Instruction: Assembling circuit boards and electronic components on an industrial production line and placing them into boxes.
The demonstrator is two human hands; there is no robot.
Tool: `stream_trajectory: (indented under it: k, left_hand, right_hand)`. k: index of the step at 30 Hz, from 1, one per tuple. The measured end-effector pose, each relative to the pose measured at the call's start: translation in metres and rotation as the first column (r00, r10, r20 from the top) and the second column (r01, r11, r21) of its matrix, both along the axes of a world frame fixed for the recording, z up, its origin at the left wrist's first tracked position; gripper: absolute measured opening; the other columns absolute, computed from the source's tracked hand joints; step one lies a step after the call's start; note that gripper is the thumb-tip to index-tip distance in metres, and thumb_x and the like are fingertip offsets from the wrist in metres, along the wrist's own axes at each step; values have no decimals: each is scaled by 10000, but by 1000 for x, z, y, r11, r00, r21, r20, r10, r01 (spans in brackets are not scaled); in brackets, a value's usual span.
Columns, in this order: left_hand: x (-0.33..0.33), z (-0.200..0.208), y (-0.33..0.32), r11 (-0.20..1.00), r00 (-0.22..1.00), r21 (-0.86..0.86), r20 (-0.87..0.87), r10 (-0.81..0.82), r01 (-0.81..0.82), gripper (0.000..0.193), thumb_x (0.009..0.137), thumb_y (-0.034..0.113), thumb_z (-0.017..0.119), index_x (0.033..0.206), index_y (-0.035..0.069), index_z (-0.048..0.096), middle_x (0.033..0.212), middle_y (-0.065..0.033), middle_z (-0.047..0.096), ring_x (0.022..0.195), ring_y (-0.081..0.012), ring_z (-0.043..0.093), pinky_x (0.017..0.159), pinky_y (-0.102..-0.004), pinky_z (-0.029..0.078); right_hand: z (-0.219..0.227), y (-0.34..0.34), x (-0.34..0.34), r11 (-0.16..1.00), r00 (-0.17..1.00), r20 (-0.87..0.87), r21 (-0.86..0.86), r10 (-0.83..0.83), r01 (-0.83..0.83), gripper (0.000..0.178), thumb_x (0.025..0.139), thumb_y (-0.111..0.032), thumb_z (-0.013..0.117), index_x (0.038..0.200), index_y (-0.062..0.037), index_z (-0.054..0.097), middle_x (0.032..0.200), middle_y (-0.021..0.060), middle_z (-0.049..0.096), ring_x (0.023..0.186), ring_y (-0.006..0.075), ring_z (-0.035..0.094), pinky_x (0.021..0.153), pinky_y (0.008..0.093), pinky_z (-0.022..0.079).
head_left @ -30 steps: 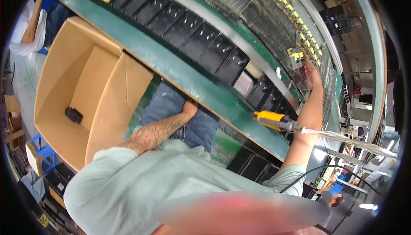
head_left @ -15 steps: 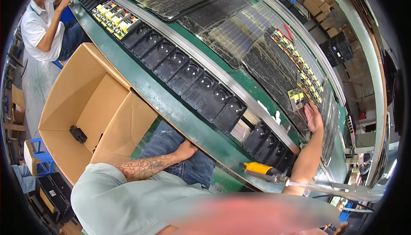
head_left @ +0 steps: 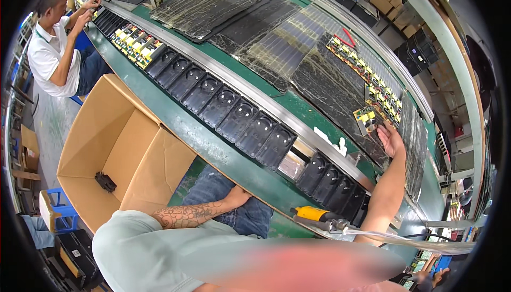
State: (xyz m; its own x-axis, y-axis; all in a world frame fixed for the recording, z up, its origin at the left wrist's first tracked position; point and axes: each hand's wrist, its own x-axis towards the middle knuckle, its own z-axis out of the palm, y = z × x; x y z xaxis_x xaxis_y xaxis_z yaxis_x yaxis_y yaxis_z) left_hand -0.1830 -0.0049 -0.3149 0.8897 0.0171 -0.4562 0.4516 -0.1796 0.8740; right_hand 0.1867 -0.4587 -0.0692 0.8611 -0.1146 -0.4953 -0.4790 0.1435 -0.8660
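My right hand [head_left: 392,141] reaches over the dark mat on the far right of the bench. Its fingers close on the edge of a circuit board [head_left: 365,118] with yellow and pale parts, beside rows of similar circuit boards [head_left: 384,96]. My left hand [head_left: 237,197] is loosely curled at the near bench edge, above my thigh, with nothing seen in it. A line of black plastic housings [head_left: 219,106] runs along the bench between me and the mat. Several more black housings [head_left: 331,180] sit nearer my right forearm.
A yellow-bodied power screwdriver [head_left: 312,214] lies at the near bench edge. An open cardboard box [head_left: 143,156] stands at my left, with a black part [head_left: 105,182] inside. Boards fill housings [head_left: 136,45] farther left, near a co-worker [head_left: 53,52]. Red-handled pliers [head_left: 348,38] lie beyond the board rows.
My right fingers have closed on the circuit board's edge, and the board has shifted slightly away from the rows. The whole view has moved a little. My left hand stays at the bench edge.
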Motion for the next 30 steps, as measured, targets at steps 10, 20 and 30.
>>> stream_trajectory:
  k: [10, 20, 30]
  left_hand:
    - [7, 32, 2, 990, 999, -135, -41, 30, -35, 487, 961, 336, 565, 1328, 17, 561, 1348, -171, 589, 1219, -320, 567, 1023, -396, 441]
    - [14, 37, -5, 998, 999, -52, -12, -32, 32, 476, 987, 277, 534, 1381, 10, 501, 1412, -179, 521, 1262, -279, 514, 1100, -382, 359]
    - [12, 9, -8, 999, 998, 20, 32, 48, -49, 369, 955, 246, 587, 1251, 26, 594, 1237, -132, 597, 1077, -204, 564, 964, -306, 426]
  right_hand:
    - [-13, 5, 1, 963, 997, 56, -260, -52, 65, 395, 958, -245, 636, 1300, -54, 586, 1128, 119, 697, 800, 152, 708, 595, 211, 602]
    - [-3, 11, 6, 953, 998, -30, -301, -48, 37, 376, 952, -291, 611, 1263, -81, 596, 1071, 84, 717, 708, 120, 680, 482, 192, 541]
    - [7, 8, 12, 954, 989, -142, -299, -37, -7, 388, 935, -309, 603, 1266, -106, 582, 1039, 77, 717, 652, 115, 647, 454, 195, 512]
